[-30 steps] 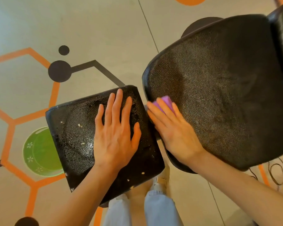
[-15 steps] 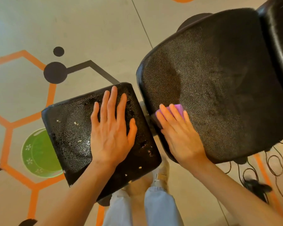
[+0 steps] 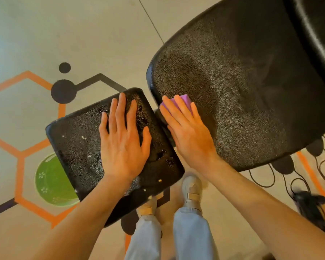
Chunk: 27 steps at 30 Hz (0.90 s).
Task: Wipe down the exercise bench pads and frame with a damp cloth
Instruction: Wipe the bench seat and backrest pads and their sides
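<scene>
A small black bench pad (image 3: 79, 147) with worn, flaking spots lies at the lower left. My left hand (image 3: 123, 141) rests flat on it, fingers spread, holding nothing. To the right is a larger black seat pad (image 3: 242, 87). My right hand (image 3: 188, 128) presses a purple cloth (image 3: 184, 100) flat against that pad's near-left edge; only the cloth's far end shows past my fingers. A further black pad (image 3: 319, 25) fills the top right corner. The frame is mostly hidden beneath the pads.
A green plate (image 3: 51, 181) sits on the floor, partly under the small pad. Black cables (image 3: 293, 177) and a dark object (image 3: 310, 203) lie on the floor at right. My legs and shoes (image 3: 191, 188) stand below the pads. The floor carries orange hexagon markings.
My right hand slid the purple cloth away from me and slightly left along the large pad's edge, after first moving right. My left hand stayed flat on the small pad.
</scene>
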Available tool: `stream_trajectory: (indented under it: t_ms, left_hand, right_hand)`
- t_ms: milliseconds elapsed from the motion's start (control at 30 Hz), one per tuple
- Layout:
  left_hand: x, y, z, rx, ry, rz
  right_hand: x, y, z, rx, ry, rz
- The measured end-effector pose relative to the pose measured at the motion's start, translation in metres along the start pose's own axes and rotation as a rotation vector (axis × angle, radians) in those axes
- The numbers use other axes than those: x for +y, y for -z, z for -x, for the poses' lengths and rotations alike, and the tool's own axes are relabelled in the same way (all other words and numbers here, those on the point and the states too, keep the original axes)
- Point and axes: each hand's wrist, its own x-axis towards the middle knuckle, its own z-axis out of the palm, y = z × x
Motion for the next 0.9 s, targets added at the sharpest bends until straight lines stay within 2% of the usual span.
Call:
stream_trajectory:
  t_ms: [167, 233, 300, 367, 433, 500, 567, 700, 767, 900]
  left_hand:
    - [0.000, 0.001, 0.001, -0.006, -0.009, 0.014]
    - [0.000, 0.002, 0.001, -0.001, -0.009, 0.013]
    - [0.001, 0.001, 0.000, 0.004, -0.013, 0.020]
    - [0.000, 0.001, 0.001, 0.000, -0.015, 0.021]
    - [0.000, 0.000, 0.001, 0.002, -0.018, 0.025]
    - [-0.001, 0.000, 0.001, 0.004, -0.020, 0.028]
    - [0.000, 0.000, 0.001, 0.010, -0.016, 0.025]
    - [0.000, 0.000, 0.000, 0.006, -0.020, 0.027]
    - [-0.001, 0.000, 0.000, 0.004, -0.024, 0.022]
    - [-0.001, 0.000, 0.001, 0.002, -0.033, 0.032]
  right_hand:
    - [0.022, 0.010, 0.126, -0.143, 0.070, 0.094]
    - [0.032, 0.011, 0.099, -0.129, 0.075, 0.046]
    - [0.031, 0.012, 0.030, -0.025, -0.052, -0.027]
    - [0.030, 0.017, -0.007, 0.008, -0.165, -0.072]
    - [0.034, 0.011, 0.022, 0.008, -0.165, -0.030]
    - [0.029, 0.013, 0.093, -0.066, -0.150, 0.002]
    - [0.033, 0.020, 0.127, -0.125, -0.131, -0.017]
    - [0.052, 0.018, 0.030, 0.006, -0.269, -0.028]
    - [0.050, 0.017, 0.009, 0.040, -0.347, -0.047]
    - [0.013, 0.013, 0.115, -0.039, -0.368, -0.001]
